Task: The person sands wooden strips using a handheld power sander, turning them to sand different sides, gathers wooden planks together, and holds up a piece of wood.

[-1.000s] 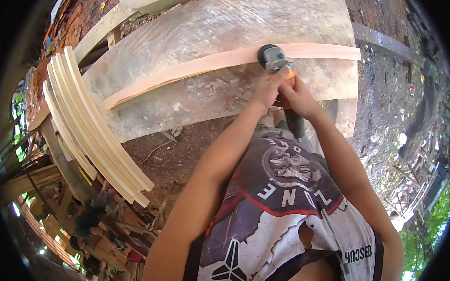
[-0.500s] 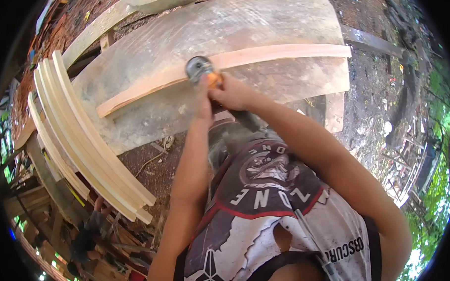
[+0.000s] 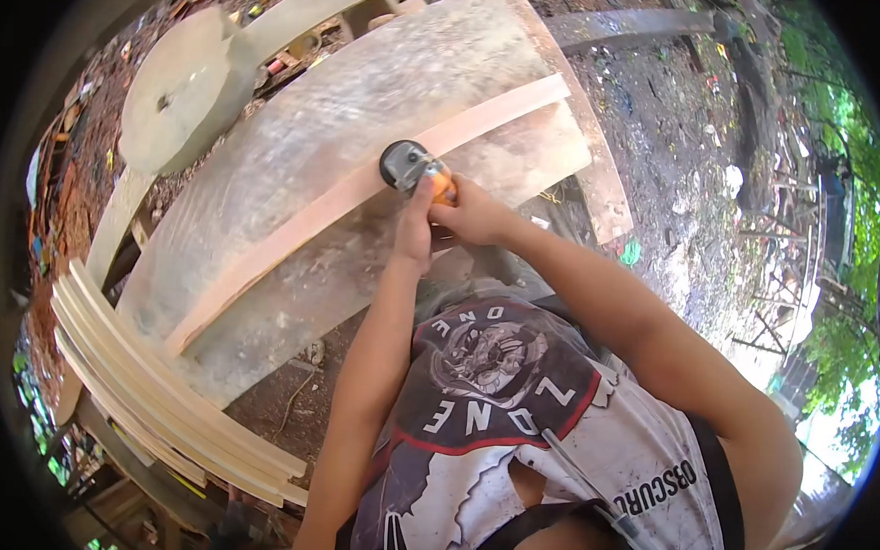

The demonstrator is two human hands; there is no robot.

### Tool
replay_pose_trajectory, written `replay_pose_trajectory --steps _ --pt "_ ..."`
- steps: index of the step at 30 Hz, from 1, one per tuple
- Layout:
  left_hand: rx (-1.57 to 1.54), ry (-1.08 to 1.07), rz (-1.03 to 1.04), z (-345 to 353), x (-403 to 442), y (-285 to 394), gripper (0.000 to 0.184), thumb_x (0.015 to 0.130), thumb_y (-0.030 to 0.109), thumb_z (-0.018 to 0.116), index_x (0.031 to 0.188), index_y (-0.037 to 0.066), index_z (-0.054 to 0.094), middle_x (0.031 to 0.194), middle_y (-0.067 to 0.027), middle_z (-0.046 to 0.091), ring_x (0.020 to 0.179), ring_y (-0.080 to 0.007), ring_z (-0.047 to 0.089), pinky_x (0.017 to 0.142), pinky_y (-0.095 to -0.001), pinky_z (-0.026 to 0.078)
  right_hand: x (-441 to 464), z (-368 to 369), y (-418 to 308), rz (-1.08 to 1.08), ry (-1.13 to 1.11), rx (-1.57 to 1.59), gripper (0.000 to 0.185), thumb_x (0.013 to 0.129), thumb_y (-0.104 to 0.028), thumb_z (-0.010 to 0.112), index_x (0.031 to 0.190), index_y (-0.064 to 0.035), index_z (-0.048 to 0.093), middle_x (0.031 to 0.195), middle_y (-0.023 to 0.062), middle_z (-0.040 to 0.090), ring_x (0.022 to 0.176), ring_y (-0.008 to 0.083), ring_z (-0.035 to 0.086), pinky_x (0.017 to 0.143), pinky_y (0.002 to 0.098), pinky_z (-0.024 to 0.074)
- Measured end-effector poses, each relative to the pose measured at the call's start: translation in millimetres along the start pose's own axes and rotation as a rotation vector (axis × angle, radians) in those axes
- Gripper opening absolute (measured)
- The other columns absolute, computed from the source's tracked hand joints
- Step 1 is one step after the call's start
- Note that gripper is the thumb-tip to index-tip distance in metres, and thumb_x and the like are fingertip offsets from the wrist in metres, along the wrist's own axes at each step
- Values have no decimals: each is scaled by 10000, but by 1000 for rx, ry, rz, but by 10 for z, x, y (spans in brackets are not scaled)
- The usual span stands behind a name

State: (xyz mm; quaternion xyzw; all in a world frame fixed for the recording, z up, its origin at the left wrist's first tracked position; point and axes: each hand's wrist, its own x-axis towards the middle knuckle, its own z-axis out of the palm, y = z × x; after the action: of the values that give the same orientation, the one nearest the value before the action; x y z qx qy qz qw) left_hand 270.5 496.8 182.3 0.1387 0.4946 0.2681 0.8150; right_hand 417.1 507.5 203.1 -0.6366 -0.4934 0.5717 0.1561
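An orange and grey power sander with a round black head rests on a long curved wooden strip, near its middle. The strip lies across a broad, dusty board. My left hand is wrapped round the tool from the left, close behind its head. From the right, my right hand grips the orange body. The rear of the tool is partly hidden by my hands and points toward my body.
Several curved wooden strips are stacked at the lower left. A thick round wooden slab stands at the upper left. Beyond the board, the ground is littered with debris. Green foliage shows at the right.
The sander and both hands first moved left along the strip, then slightly right relative to it. The view has turned, so the strip slants more steeply and the round slab shows more fully.
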Motion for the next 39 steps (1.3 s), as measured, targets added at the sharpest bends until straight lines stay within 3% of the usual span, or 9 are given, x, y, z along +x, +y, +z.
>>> replay_pose_trajectory --steps 6,8,11,17,20,24,28,34,39 --pt "51 -105 -10 1032 709 -25 684 948 669 570 1317 95 608 1121 -100 679 829 -222 727 617 -358 632 -59 -1133 357 108 109 87 728 827 -445 743 1282 90 548 1082 222 711 976 280 716 864 390 557" --pt "98 -136 -70 1402 886 23 704 952 631 601 1334 40 604 1169 -111 680 945 -226 714 768 -361 617 5 -1450 689 149 115 127 722 829 -442 746 1295 73 550 1087 212 711 983 275 713 861 383 557" --pt "119 -207 -71 1874 1310 -95 720 933 624 641 1306 8 655 1269 -116 665 1180 -195 608 1037 -322 435 44 -1911 1049 100 180 308 598 878 -391 718 1291 19 578 1112 168 713 990 227 700 857 357 557" --pt "294 -221 -93 2390 1650 -17 786 880 682 660 1278 4 666 1263 -131 655 1159 -220 620 957 -365 503 -113 -2483 777 150 285 316 366 919 -286 675 1132 -1 587 790 16 650 656 110 600 570 288 470" --pt "346 -270 -104 2393 1676 21 678 942 644 595 1347 100 620 1227 -102 659 1046 -215 684 768 -366 602 -84 -2484 861 177 258 346 405 914 -291 680 1154 17 575 884 60 681 744 133 648 639 302 521" --pt "279 -151 -78 2059 1248 122 660 952 645 579 1336 111 624 1199 -98 668 1020 -231 696 747 -383 612 -61 -2064 741 17 200 503 527 904 -338 682 1225 46 519 1003 134 695 864 187 693 737 334 560" --pt "182 58 -125 1391 743 80 666 952 669 559 1321 118 623 1187 -76 677 1028 -241 691 834 -437 589 -29 -1595 599 165 -109 212 732 912 -469 607 1306 111 400 1063 289 675 986 344 711 855 426 563" --pt "-46 404 132 590 -29 198 643 1017 674 408 1373 165 577 1285 -64 642 1132 -239 634 927 -452 510 274 -888 -240 -86 -397 9 721 878 -509 633 1239 107 538 1120 288 681 1044 370 690 911 425 531" --pt "27 406 37 451 -30 417 671 1005 720 348 1390 205 540 1293 -54 626 1143 -265 611 952 -491 476 429 -679 -91 -58 -462 140 699 860 -459 677 1315 54 541 1120 241 689 1015 319 688 901 396 530"
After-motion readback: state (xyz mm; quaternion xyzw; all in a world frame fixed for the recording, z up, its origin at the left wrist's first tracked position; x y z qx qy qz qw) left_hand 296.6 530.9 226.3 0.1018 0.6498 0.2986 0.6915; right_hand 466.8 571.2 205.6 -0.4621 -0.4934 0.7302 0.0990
